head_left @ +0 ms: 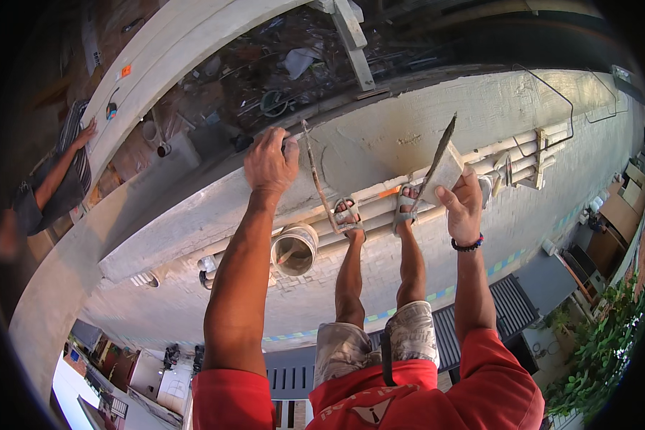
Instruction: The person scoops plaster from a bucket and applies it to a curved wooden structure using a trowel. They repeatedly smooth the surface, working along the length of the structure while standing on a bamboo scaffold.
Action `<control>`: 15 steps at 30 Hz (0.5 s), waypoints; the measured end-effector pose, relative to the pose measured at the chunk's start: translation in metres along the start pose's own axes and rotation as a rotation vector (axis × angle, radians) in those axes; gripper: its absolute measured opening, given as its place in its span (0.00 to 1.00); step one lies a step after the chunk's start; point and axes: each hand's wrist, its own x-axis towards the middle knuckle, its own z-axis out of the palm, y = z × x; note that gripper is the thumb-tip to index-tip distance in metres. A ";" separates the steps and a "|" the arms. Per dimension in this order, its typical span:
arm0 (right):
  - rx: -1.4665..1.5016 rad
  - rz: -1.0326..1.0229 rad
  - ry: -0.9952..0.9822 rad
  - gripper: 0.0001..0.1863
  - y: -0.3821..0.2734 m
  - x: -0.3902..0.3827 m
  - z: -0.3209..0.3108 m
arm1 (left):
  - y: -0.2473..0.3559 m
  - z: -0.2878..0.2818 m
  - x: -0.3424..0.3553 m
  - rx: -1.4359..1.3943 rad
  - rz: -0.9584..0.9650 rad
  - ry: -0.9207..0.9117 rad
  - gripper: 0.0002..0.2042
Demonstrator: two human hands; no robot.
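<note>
My right hand [466, 208] grips a flat, pale plastering float [443, 172], tilted up, with a dark, rough edge. The float is above the pipes, near the damp, smeared patch of the concrete ledge [380, 140]. My left hand [271, 161] is at the ledge's far side with its fingers curled closed. Something dark shows by its thumb, too little to name. Just right of that hand, a thin, crooked rod [314, 168] crosses the ledge and hangs down toward my left foot. Below stands a mortar-stained bucket [294, 249] with something inside.
Pale pipes [380, 195] run along the ledge under my sandalled feet. Bent wire frames [572, 107] cross the ledge at right. Another person's hand [87, 134] rests on a curved concrete beam [140, 64] at left. Debris lies in the dark space beyond the ledge.
</note>
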 end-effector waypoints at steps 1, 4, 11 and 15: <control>-0.071 -0.039 0.040 0.23 0.004 -0.006 -0.001 | -0.002 0.000 -0.001 -0.004 0.008 0.006 0.09; -0.238 -0.231 0.158 0.21 0.030 -0.015 0.001 | -0.002 0.003 0.001 -0.025 0.014 0.018 0.09; -0.705 -0.389 0.393 0.22 0.062 0.006 0.043 | 0.001 0.003 0.002 -0.010 0.013 0.023 0.09; -0.793 -0.404 0.413 0.22 0.074 -0.004 0.044 | -0.001 0.002 0.001 -0.006 0.001 0.021 0.09</control>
